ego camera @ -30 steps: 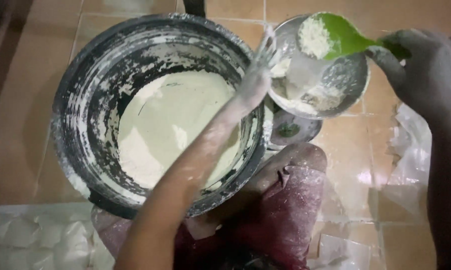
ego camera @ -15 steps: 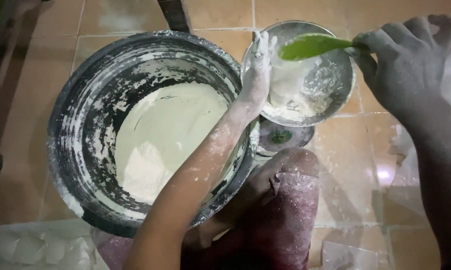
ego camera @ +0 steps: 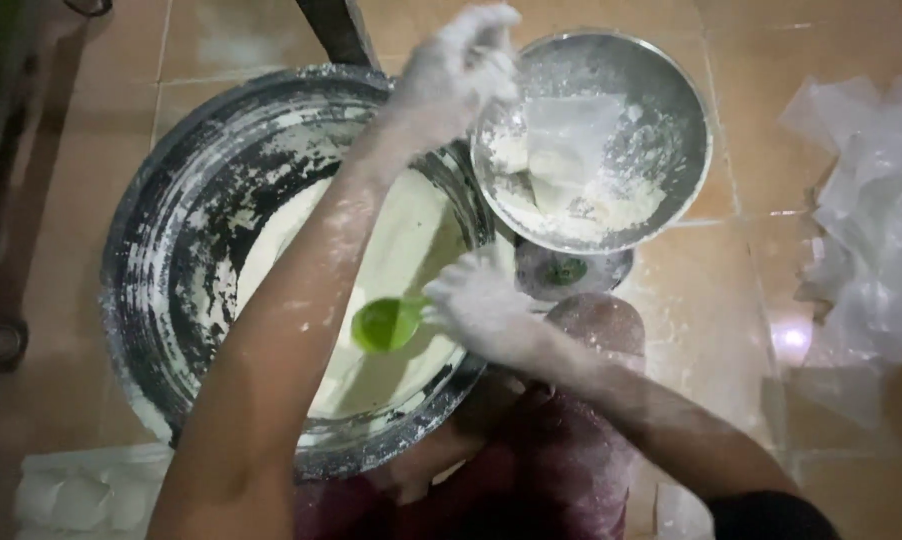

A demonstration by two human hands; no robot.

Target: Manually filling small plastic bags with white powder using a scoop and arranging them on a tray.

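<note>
Both floury hands crowd the basin rim.

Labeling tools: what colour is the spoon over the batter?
Bright green spoon, seen in the head view.

Green spoon – pale cream batter – flour-streaked dark basin, tan tiles

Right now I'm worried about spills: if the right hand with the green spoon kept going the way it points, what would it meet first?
The right hand points its green spoon leftward over the large bowl. It would probably meet the left forearm crossing there first, though depth is unclear; the pale batter lies below.
</note>
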